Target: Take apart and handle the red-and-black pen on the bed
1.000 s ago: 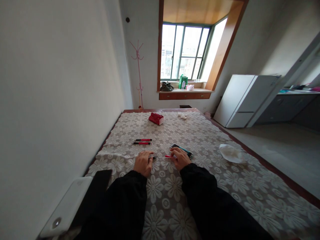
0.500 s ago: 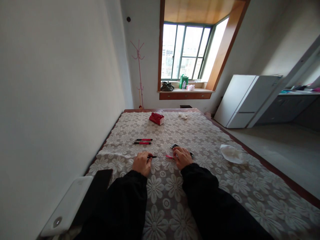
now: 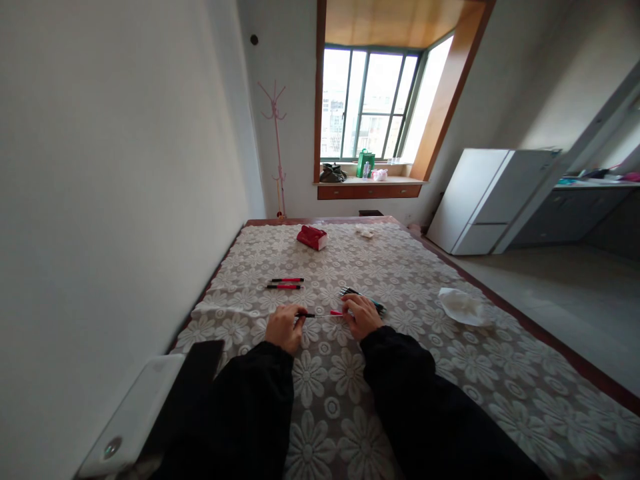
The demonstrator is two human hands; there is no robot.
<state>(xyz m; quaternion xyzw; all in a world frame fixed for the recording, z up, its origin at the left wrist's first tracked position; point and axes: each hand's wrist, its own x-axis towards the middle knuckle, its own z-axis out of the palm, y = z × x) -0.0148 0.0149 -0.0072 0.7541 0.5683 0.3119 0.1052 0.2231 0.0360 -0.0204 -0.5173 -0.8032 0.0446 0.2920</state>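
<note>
As the black piece [image 3: 307,315] is pinched by the left hand [image 3: 284,329] and the red piece [image 3: 335,313] by the right hand [image 3: 363,317], both should be aligned.

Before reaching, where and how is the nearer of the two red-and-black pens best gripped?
Probably pinch the nearer pen by its red middle, from above and the near side: it lies flat, crosswise, the farther pen just behind.

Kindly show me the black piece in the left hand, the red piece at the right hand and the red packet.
Black piece [image 3: 307,315]: head view, on its exposed length.
Red piece [image 3: 335,313]: head view, on its uncovered end.
Red packet [image 3: 311,238]: head view, middle of its wrapping.
</note>
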